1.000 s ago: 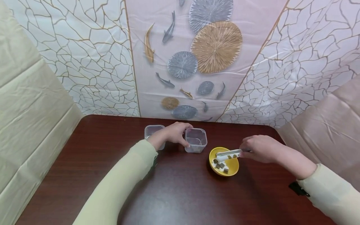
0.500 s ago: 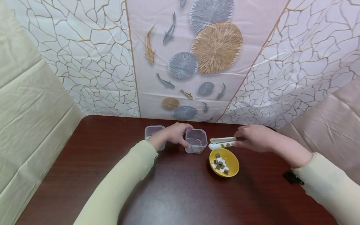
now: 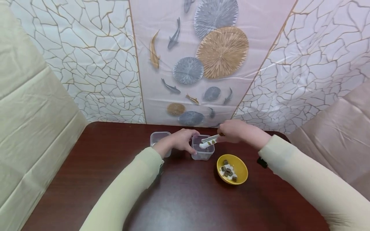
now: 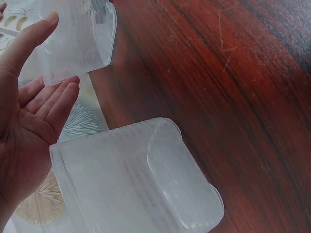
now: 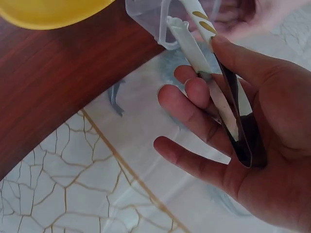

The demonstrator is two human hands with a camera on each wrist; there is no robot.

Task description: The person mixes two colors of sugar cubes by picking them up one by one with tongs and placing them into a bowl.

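My left hand [image 3: 182, 140] holds a clear square plastic container [image 3: 202, 156] by its left side, thumb at the front and fingers behind. In the left wrist view that container [image 4: 77, 43] rises between thumb and fingertips. My right hand [image 3: 234, 130] grips metal tongs [image 5: 226, 99] with white, gold-marked ends, which reach over the container's mouth. Whether the tips pinch anything is too unclear to tell. Nearer the person, a yellow bowl [image 3: 242, 170] holds several brown cubes [image 3: 229, 172] among white pieces.
A second clear container [image 3: 159, 136] stands to the left, partly behind my left forearm. The dark wooden table [image 3: 185, 199] ends at a patterned cloth backdrop [image 3: 188, 96]. Beige fabric panels [image 3: 34, 128] flank it on both sides.
My right hand has lifted the tongs out of the yellow bowl and carried them left to above the container. The left hand has kept its hold on the container.
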